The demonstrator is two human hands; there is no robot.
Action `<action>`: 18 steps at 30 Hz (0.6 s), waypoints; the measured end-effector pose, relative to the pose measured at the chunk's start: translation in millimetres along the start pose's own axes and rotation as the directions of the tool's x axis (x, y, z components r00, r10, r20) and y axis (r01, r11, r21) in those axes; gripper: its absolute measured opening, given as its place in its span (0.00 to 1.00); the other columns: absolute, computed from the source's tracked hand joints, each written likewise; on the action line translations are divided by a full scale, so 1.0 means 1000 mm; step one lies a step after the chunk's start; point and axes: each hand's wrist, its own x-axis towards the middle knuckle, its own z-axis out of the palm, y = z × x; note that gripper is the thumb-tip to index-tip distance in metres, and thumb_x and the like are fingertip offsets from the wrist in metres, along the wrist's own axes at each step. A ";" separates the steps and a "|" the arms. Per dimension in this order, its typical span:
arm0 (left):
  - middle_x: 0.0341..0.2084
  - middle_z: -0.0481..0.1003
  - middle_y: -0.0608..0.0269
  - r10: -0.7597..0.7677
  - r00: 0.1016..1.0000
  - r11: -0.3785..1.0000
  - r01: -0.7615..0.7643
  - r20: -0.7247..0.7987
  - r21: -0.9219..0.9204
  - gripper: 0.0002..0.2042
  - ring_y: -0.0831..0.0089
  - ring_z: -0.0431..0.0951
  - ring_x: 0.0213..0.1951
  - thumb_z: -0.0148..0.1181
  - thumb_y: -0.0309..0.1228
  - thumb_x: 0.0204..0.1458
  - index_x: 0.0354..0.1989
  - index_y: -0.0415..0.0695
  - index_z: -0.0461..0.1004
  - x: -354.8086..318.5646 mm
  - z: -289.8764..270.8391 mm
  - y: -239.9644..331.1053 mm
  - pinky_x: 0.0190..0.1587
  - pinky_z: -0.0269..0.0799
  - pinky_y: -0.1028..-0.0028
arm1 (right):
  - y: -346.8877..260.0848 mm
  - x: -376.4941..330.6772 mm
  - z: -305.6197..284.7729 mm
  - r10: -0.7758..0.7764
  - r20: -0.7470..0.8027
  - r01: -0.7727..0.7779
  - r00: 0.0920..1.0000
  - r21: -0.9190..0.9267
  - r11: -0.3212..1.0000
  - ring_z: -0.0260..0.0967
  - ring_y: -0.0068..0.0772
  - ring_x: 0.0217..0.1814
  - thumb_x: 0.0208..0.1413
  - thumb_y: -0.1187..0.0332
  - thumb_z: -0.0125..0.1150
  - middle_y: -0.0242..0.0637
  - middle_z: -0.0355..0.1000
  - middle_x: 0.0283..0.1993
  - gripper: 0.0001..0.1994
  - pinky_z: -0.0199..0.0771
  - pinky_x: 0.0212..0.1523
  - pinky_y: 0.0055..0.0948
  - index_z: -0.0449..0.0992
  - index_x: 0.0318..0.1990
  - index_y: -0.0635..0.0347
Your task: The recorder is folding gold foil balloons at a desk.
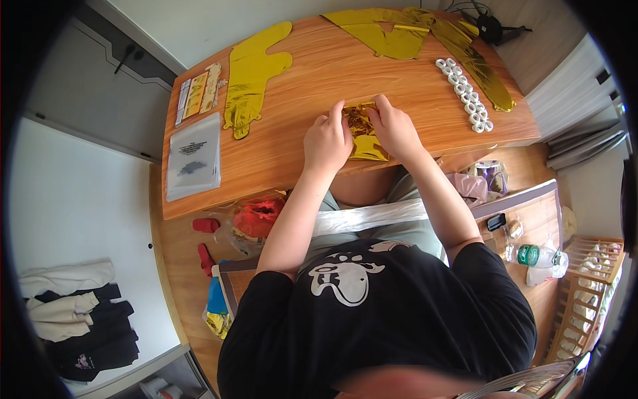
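Note:
At the near edge of the wooden table point(279, 159), both of my hands hold a folded piece of shiny gold foil point(369, 149). My left hand point(327, 138) grips its left side, fingers curled and thumb upright. On the right side, my right hand point(396, 130) closes on it with thumb and fingers. The foil is crumpled in the middle and smoother in its lower part, which hangs toward my lap. Beyond my left hand lies a flat gold foil balloon point(250, 83), uninflated. More flat gold foil balloons point(399, 41) spread along the far right edge.
A stack of clear plastic bags point(194, 158) lies at the table's left, below some printed cards point(193, 100). Rows of small white rings point(463, 93) stand at the right. A white strip point(372, 217) crosses my lap. A plastic bottle point(538, 256) lies behind me on the right.

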 end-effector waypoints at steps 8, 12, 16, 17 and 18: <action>0.34 0.81 0.50 0.139 0.989 0.990 -0.139 0.041 0.006 0.24 0.50 0.82 0.39 0.58 0.21 0.53 0.60 0.42 0.68 -0.002 -0.002 -0.013 0.41 0.78 0.55 | -0.014 -0.007 -0.011 0.013 0.097 -0.017 0.995 0.044 0.999 0.76 0.61 0.31 0.66 0.62 0.59 0.53 0.76 0.27 0.11 0.75 0.30 0.55 0.69 0.41 0.59; 0.40 0.81 0.50 0.211 0.976 0.977 -0.211 0.050 -0.014 0.26 0.51 0.82 0.41 0.58 0.20 0.53 0.63 0.42 0.65 -0.009 -0.005 -0.017 0.44 0.79 0.57 | -0.019 -0.025 -0.015 -0.085 0.165 0.070 0.983 0.095 0.993 0.77 0.58 0.40 0.62 0.66 0.62 0.51 0.79 0.38 0.10 0.76 0.40 0.49 0.72 0.46 0.61; 0.40 0.80 0.54 -0.016 0.999 0.976 0.007 -0.039 -0.220 0.29 0.56 0.82 0.44 0.64 0.22 0.54 0.65 0.43 0.64 -0.016 -0.003 -0.012 0.46 0.79 0.60 | -0.019 -0.036 -0.006 -0.224 0.155 0.232 0.962 -0.033 0.972 0.76 0.48 0.55 0.56 0.68 0.67 0.44 0.79 0.52 0.13 0.76 0.54 0.44 0.75 0.46 0.60; 0.36 0.79 0.56 -0.088 0.993 0.953 0.062 -0.075 -0.295 0.30 0.57 0.82 0.44 0.66 0.23 0.53 0.65 0.44 0.64 -0.017 -0.004 -0.010 0.46 0.79 0.60 | -0.018 -0.036 -0.004 -0.260 0.147 0.277 0.954 -0.116 0.954 0.75 0.46 0.60 0.54 0.68 0.67 0.41 0.79 0.57 0.13 0.75 0.58 0.43 0.75 0.46 0.59; 0.36 0.79 0.56 -0.088 0.993 0.953 0.063 -0.073 -0.296 0.30 0.57 0.82 0.44 0.66 0.23 0.53 0.65 0.44 0.64 -0.018 -0.007 -0.009 0.46 0.79 0.60 | -0.017 -0.037 -0.004 -0.258 0.148 0.276 0.955 -0.116 0.954 0.75 0.46 0.60 0.54 0.68 0.67 0.41 0.79 0.57 0.13 0.75 0.58 0.43 0.75 0.46 0.59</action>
